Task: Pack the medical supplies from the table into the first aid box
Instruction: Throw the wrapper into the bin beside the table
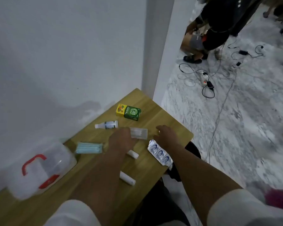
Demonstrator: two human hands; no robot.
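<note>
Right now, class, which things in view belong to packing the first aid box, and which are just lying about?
Job: first aid box, spray bottle, green medicine carton, clear case, blue-stick pack, foil strip, two white rolls.
Lying about: power strip, floor cables.

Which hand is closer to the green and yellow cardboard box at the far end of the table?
Right. The right hand lies just below the green and yellow cardboard box, to its right; the left hand is further down, at the clear plastic case.

The left hand point(121, 138) covers one end of a clear plastic case point(140, 132), blurred beyond reading. The left forearm hides part of a white roll point(133, 154). The first aid box point(42, 168) is smeared by motion blur.
</note>
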